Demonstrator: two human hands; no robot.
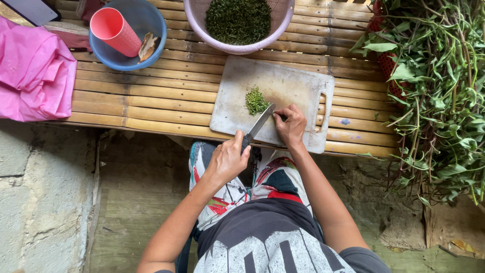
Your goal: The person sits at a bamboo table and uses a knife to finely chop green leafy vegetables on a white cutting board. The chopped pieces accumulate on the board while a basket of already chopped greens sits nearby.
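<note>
In the middle of the frame, the left hand point(228, 161) grips the knife point(258, 125) tight; the right hand point(291, 124) pinches green stems flat on the cutting board point(283, 83) so they stay put beside the chopped greens point(255, 100).

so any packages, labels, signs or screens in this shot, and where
No packages, labels or signs in view.
Dark flat rectangular slab with a light edge, cut off at the top left corner above the pink cloth: may be a screen, cannot tell.
</note>
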